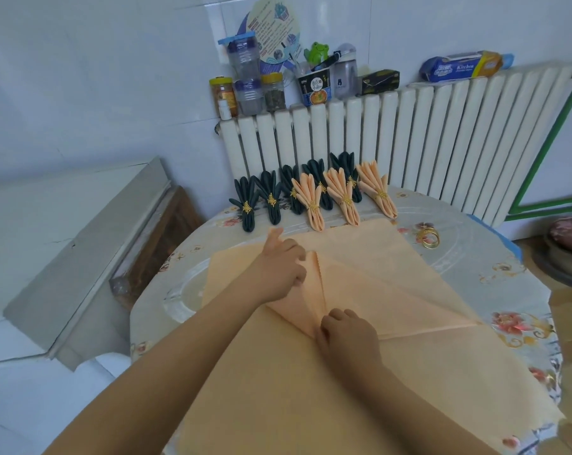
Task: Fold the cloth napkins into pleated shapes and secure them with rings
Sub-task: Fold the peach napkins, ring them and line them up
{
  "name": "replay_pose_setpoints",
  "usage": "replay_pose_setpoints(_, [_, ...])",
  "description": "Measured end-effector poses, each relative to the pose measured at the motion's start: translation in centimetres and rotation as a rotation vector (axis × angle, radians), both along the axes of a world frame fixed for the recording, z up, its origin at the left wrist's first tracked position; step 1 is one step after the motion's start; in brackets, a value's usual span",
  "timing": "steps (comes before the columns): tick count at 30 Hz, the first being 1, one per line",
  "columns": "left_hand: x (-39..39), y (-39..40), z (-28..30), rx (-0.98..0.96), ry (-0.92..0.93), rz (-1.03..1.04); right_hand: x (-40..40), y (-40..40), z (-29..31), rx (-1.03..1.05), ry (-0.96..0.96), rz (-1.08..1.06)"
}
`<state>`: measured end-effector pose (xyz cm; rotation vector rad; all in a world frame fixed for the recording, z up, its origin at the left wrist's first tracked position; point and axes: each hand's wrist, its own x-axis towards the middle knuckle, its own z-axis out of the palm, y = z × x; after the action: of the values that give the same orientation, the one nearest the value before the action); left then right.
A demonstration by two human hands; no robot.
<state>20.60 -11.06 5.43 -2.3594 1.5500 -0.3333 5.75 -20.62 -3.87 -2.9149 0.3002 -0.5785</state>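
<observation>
A peach cloth napkin [392, 290] lies spread on the round table, over more peach cloth [294, 405] nearer me. A few narrow pleats run along its left edge. My left hand [279, 267] pinches the far end of the pleats, with the index finger pointing away. At the near end my right hand [345, 333] pinches the same pleats. Gold rings [429, 238] lie on the table to the right of the napkin.
Several finished napkins stand in a row at the table's far edge, dark green ones [271, 200] and peach ones [343, 195], each in a gold ring. A white radiator [442, 136] behind carries jars and bottles. The table [514, 274] has a floral cover.
</observation>
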Motion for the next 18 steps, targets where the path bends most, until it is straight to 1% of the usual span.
replay_pose_setpoints(1, [0.2,-0.9,-0.2,-0.069,0.030,0.001,0.1,-0.1,-0.3,0.000,-0.030,-0.033])
replay_pose_setpoints(2, [0.5,-1.5,-0.6,-0.159,0.091,0.055,0.1,-0.2,-0.7,0.005,-0.068,-0.055])
replay_pose_setpoints(3, [1.0,-2.0,-1.3,-0.263,0.177,0.155,0.1,-0.2,-0.9,0.017,-0.093,-0.074])
replay_pose_setpoints(4, [1.6,-2.2,-2.0,-0.380,0.290,0.279,0.1,-0.2,-0.9,0.033,-0.110,-0.085])
replay_pose_setpoints(6, [2.8,-2.5,-3.5,-0.606,0.598,0.521,0.4,-0.2,-1.2,0.064,-0.132,-0.108])
replay_pose_setpoints(7, [3.4,-2.5,-4.2,-0.655,0.725,0.608,0.5,-0.1,-1.1,0.078,-0.132,-0.123])
replay_pose_setpoints(8, [3.7,-2.8,-4.8,-0.643,0.780,0.654,0.6,-0.2,-1.1,0.091,-0.129,-0.137])
replay_pose_setpoints(10, [4.0,-3.5,-5.7,-0.606,0.762,0.676,0.7,-0.4,-1.2,0.113,-0.146,-0.163])
replay_pose_setpoints(15, [4.7,-5.2,-7.1,-0.700,0.747,0.708,1.1,-1.2,-1.5,0.139,-0.178,-0.192])
replay_pose_setpoints(18, [4.7,-5.7,-8.0,-0.792,0.715,0.717,1.0,-1.0,-1.7,0.161,-0.199,-0.201])
